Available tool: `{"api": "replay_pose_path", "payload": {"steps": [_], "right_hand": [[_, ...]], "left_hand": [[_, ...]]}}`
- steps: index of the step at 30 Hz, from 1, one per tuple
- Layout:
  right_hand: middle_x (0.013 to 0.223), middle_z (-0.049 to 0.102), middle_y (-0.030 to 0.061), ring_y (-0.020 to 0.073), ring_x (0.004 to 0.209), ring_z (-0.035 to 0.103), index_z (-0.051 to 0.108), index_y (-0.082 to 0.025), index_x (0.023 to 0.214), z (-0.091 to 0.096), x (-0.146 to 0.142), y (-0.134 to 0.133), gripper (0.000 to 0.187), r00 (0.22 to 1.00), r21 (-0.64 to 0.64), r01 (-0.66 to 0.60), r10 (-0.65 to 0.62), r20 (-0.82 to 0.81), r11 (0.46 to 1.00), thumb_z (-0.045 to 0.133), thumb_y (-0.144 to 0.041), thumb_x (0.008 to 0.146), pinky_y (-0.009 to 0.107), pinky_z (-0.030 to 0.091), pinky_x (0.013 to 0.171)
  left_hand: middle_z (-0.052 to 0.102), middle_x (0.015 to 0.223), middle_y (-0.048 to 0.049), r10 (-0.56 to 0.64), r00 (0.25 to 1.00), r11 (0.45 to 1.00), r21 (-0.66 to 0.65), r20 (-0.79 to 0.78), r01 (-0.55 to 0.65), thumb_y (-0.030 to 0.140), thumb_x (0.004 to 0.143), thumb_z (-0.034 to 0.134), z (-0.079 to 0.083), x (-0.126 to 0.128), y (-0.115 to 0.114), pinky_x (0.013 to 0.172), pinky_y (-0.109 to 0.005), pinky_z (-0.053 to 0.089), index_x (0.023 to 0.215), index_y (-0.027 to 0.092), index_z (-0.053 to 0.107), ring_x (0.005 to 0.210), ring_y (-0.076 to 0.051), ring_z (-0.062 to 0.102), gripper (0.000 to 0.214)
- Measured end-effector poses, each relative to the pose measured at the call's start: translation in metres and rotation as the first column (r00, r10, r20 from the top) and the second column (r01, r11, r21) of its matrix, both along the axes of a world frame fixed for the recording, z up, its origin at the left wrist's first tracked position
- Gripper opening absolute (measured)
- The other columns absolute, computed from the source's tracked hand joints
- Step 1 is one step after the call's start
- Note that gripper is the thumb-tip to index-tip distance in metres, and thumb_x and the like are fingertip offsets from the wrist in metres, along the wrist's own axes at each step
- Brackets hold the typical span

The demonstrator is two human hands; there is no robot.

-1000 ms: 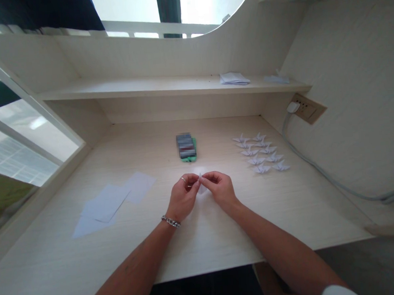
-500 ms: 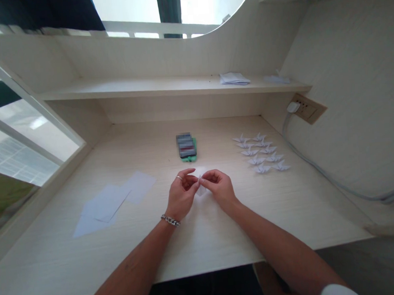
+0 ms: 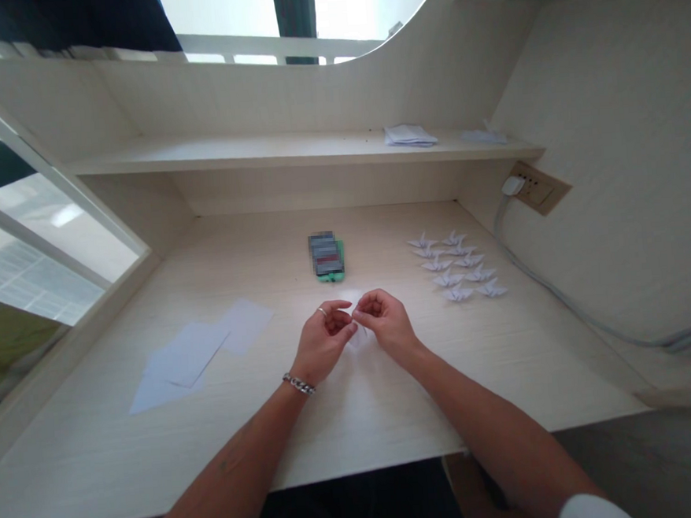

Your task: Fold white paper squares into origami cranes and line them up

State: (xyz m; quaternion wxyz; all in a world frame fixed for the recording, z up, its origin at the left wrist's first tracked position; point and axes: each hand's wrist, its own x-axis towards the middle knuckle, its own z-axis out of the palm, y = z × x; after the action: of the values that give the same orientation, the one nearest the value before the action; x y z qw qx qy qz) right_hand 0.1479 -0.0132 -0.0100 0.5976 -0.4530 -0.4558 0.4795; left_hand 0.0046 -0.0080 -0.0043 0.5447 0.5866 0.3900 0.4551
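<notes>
A small piece of folded white paper is between my two hands, above the middle of the desk. My left hand, with a ring and a chain bracelet, pinches it from the left. From the other side my right hand grips it between thumb and index finger. Fingers cover most of the paper, so its exact shape is hard to make out. Several white paper cranes stand in rows to the right of my hands. On the left lie overlapping sheets of white paper.
Behind my hands lies a phone-like device with a blurred screen and green edges. A folded paper stack rests on the shelf. A grey cable runs from the wall socket along the right side.
The folded paper has turned between my fingers, showing a narrower side. My left hand has rolled slightly and shifted a little right; its fingertips sit closer to my right hand.
</notes>
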Motion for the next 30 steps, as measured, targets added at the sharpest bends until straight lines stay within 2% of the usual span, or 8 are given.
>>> {"api": "replay_pose_path", "payload": {"steps": [3, 6, 11, 15, 19, 22, 27, 30], "right_hand": [[0.067, 0.062, -0.0018, 0.0137, 0.062, 0.06, 0.056, -0.02, 0.081, -0.002, -0.001, -0.001, 0.028, 1.0, 0.015, 0.025, -0.025, 0.019, 1.0, 0.075, -0.029, 0.063, 0.026, 0.048, 0.059], [0.073, 0.066, 0.0003, 0.015, 0.068, 0.062, 0.059, -0.019, 0.093, -0.007, -0.002, -0.001, 0.035, 0.997, 0.004, -0.045, 0.045, 0.055, 0.999, 0.075, -0.032, 0.065, 0.027, 0.049, 0.064], [0.064, 0.063, 0.0007, 0.0128, 0.057, 0.056, 0.062, -0.016, 0.07, -0.014, 0.0, 0.0, 0.03, 0.959, -0.092, -0.183, 0.199, 0.204, 0.979, 0.071, -0.044, 0.07, 0.026, 0.045, 0.056], [0.059, 0.06, -0.0009, 0.0116, 0.054, 0.052, 0.061, -0.017, 0.066, -0.01, 0.001, -0.002, 0.026, 0.928, -0.101, -0.138, 0.164, 0.333, 0.985, 0.069, -0.041, 0.072, 0.024, 0.04, 0.052], [0.06, 0.059, -0.002, 0.011, 0.054, 0.05, 0.061, -0.017, 0.068, -0.009, -0.002, -0.005, 0.024, 0.927, -0.073, -0.166, 0.181, 0.328, 0.983, 0.067, -0.04, 0.074, 0.023, 0.038, 0.051], [0.06, 0.059, -0.002, 0.0111, 0.054, 0.052, 0.061, -0.017, 0.068, -0.011, -0.005, -0.005, 0.024, 0.921, -0.101, -0.231, 0.251, 0.298, 0.968, 0.064, -0.039, 0.076, 0.023, 0.039, 0.051], [0.053, 0.055, -0.0033, 0.0096, 0.049, 0.048, 0.059, -0.017, 0.063, -0.008, -0.006, -0.007, 0.02, 0.901, -0.108, -0.168, 0.197, 0.387, 0.98, 0.065, -0.032, 0.075, 0.021, 0.036, 0.046], [0.059, 0.061, -0.0023, 0.0115, 0.054, 0.055, 0.065, -0.017, 0.08, -0.004, -0.006, -0.009, 0.016, 0.93, -0.066, -0.17, 0.183, 0.318, 0.983, 0.068, -0.032, 0.074, 0.022, 0.042, 0.051]], "left_hand": [[0.065, 0.076, -0.0014, -0.046, 0.999, 0.999, -0.004, -0.028, 0.046, 0.02, 0.07, 0.071, 0.0, -0.001, 0.002, 0.069, -0.026, 0.05, 0.101, 0.015, 0.059, 0.072, -0.013, 0.063, 0.033], [0.065, 0.074, -0.0008, 0.0, 1.0, 1.0, -0.004, 0.0, 0.0, 0.021, 0.068, 0.072, -0.001, -0.004, 0.005, 0.067, -0.026, 0.05, 0.1, 0.015, 0.059, 0.07, -0.013, 0.063, 0.035], [0.067, 0.074, -0.0022, 0.096, 0.994, 0.994, -0.053, 0.044, -0.094, 0.023, 0.064, 0.073, 0.0, -0.008, 0.01, 0.065, -0.026, 0.05, 0.089, 0.014, 0.065, 0.068, -0.014, 0.062, 0.028], [0.066, 0.065, -0.0028, 0.062, 0.988, 0.998, -0.018, -0.139, -0.065, 0.032, 0.07, 0.069, 0.003, -0.009, 0.01, 0.056, -0.024, 0.045, 0.071, 0.014, 0.068, 0.059, -0.013, 0.058, 0.018], [0.064, 0.058, -0.0009, 0.192, 0.945, 0.98, 0.101, -0.266, -0.171, 0.032, 0.071, 0.068, 0.003, -0.009, 0.009, 0.052, -0.023, 0.04, 0.064, 0.015, 0.068, 0.055, -0.013, 0.054, 0.018], [0.062, 0.056, 0.0001, 0.213, 0.951, 0.976, 0.088, -0.225, -0.198, 0.032, 0.07, 0.068, 0.003, -0.009, 0.008, 0.052, -0.023, 0.04, 0.062, 0.016, 0.066, 0.054, -0.012, 0.053, 0.019], [0.059, 0.054, 0.0011, 0.211, 0.973, 0.978, 0.019, -0.093, -0.21, 0.037, 0.073, 0.067, 0.006, -0.007, 0.006, 0.052, -0.022, 0.041, 0.06, 0.015, 0.064, 0.052, -0.011, 0.052, 0.025], [0.059, 0.054, 0.0013, 0.263, 0.958, 0.965, 0.028, -0.114, -0.261, 0.036, 0.072, 0.069, 0.007, -0.007, 0.007, 0.051, -0.022, 0.042, 0.062, 0.015, 0.065, 0.052, -0.011, 0.051, 0.024]]}}
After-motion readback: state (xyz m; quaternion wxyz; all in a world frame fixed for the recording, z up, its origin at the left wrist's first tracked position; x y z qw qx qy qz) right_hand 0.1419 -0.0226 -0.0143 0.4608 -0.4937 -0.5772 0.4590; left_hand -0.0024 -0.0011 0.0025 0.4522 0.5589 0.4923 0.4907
